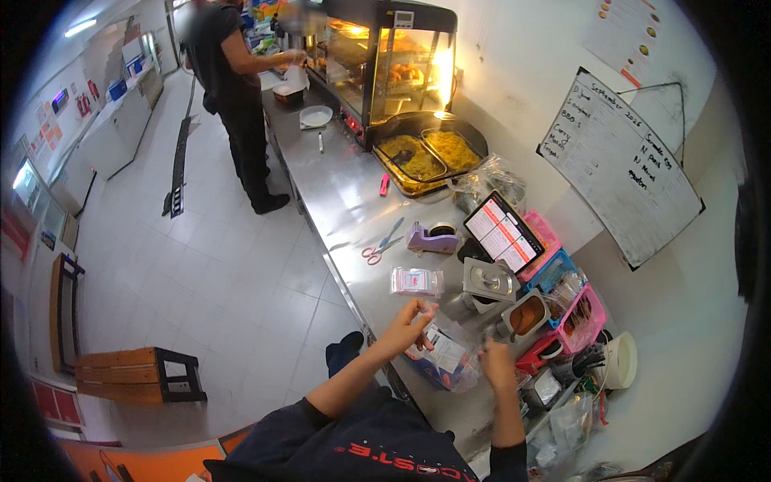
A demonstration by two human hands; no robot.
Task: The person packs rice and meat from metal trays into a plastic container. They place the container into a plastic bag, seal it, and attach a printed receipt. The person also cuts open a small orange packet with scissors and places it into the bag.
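Note:
My left hand [411,328] is over the near part of the steel counter [343,199], with its fingertips pinched on something small and clear, perhaps plastic. Below it lies a clear plastic bag [446,355] with a printed slip and dark blue and red contents. My right hand [499,361] is right of the bag, fingers curled and blurred, beside a steel container of orange-brown sauce [525,316] with a spoon; whether it holds anything cannot be told. Behind my hands are a lidded steel container [489,280] and a pack of small plastic bags [417,282].
Scissors [382,243], a purple tape dispenser [432,237] and a tablet [503,232] are farther along. Yellow food trays [415,156] sit by a lit warming cabinet [403,66]. Pink baskets [581,319] line the right. A person [235,96] stands at the counter's far left.

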